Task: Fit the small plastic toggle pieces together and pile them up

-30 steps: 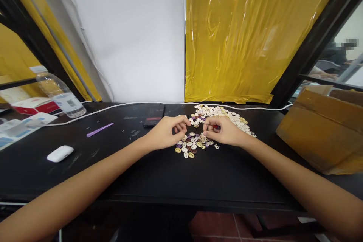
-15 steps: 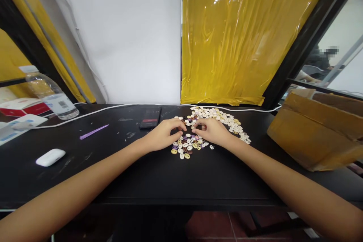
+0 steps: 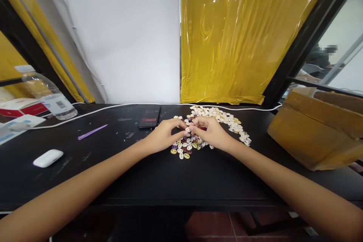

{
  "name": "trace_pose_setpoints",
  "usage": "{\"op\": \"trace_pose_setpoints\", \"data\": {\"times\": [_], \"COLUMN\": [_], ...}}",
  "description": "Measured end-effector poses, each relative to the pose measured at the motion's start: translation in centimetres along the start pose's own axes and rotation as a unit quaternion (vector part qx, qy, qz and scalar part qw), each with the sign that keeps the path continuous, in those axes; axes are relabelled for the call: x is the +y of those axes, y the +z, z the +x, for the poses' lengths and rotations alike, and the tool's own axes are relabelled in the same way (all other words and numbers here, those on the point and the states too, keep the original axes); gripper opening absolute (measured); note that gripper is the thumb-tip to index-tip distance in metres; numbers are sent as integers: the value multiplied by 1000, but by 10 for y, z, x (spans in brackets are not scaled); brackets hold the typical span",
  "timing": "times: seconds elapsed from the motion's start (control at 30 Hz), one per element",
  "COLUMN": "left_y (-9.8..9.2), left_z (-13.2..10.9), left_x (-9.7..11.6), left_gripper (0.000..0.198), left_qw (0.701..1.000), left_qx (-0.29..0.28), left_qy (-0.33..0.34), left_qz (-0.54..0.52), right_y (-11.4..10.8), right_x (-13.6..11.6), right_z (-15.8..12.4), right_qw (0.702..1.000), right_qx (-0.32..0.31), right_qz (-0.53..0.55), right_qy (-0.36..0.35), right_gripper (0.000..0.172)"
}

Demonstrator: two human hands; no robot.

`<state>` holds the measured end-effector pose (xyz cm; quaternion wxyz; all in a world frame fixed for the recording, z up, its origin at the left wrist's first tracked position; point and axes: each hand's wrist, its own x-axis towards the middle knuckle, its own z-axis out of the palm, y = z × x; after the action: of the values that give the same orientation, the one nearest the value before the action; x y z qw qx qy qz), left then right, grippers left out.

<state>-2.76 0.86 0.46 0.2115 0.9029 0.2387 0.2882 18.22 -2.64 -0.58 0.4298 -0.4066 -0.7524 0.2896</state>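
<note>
My left hand (image 3: 163,135) and my right hand (image 3: 212,131) meet over a pile of small oval buttons. Between their fingertips is a white oval button (image 3: 187,130) with two dark holes; both hands pinch at it. Below and around the fingers lie loose buttons in white, yellow, brown and purple, among them a yellow button (image 3: 186,156) at the near edge. A larger spread of mostly white buttons (image 3: 236,125) curves behind and to the right of my right hand. My palms and curled fingers hide part of the pile.
A black phone (image 3: 149,117) lies behind my left hand. Farther left are a purple strip (image 3: 92,132), a white earbud case (image 3: 48,158) and a plastic bottle (image 3: 51,96). A cardboard box (image 3: 314,132) stands at the right. A white cable (image 3: 119,106) runs along the table's back edge.
My hands have come together. Their fingertips, apart before, now meet at the white button. The view has shifted very slightly.
</note>
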Motion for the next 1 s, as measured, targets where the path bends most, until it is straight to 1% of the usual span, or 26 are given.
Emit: {"op": "trace_pose_setpoints", "data": {"times": [0.07, 0.2, 0.43, 0.5, 0.6, 0.63, 0.67, 0.73, 0.77, 0.8, 0.87, 0.93, 1.0], "left_y": [0, -1, -5, -7, -7, -7, -7, -8, -8, -8, -9, -9, -7], "left_z": [0, -1, 0, -1, -2, -3, -3, -3, -3, -3, -2, -1, -1], "left_x": [5, 10, 5, 3, -3, -5, -6, -9, -9, -9, -9, -8, -8], "left_gripper": [14, 13, 13, 11, 10, 11, 11, 13, 13, 13, 12, 11, 10], "left_qw": [1000, 1000, 998, 997, 994, 992, 990, 988, 988, 988, 988, 988, 989], "left_qx": [0, 18, 26, 11, -18, -25, -30, -32, -31, -29, -24, -25, -32], "left_qy": [8, 22, 17, 19, 31, 31, 29, 23, 21, 19, 15, 16, 22], "left_qz": [-3, 10, 52, 71, 107, 120, 131, 147, 151, 153, 153, 150, 144], "right_y": [3, 2, -13, -19, -28, -31, -34, -38, -40, -41, -42, -42, -40], "right_x": [-4, -5, 2, 2, 8, 12, 17, 28, 33, 38, 44, 46, 45], "right_z": [-1, -1, 0, 0, -1, 0, 1, 3, 4, 5, 5, 6, 6], "right_qw": [1000, 1000, 1000, 999, 993, 992, 991, 985, 979, 974, 967, 961, 953], "right_qx": [-6, -13, 18, -7, -65, -64, -47, 21, 37, 42, 28, 10, 6], "right_qz": [22, 25, -18, -48, -85, -97, -113, -168, -194, -217, -245, -267, -294], "right_qy": [-7, -2, 2, 10, 44, 50, 50, 40, 42, 51, 69, 75, 75], "right_gripper": [18, 17, 19, 16, 10, 10, 11, 15, 16, 15, 16, 19, 18]}}
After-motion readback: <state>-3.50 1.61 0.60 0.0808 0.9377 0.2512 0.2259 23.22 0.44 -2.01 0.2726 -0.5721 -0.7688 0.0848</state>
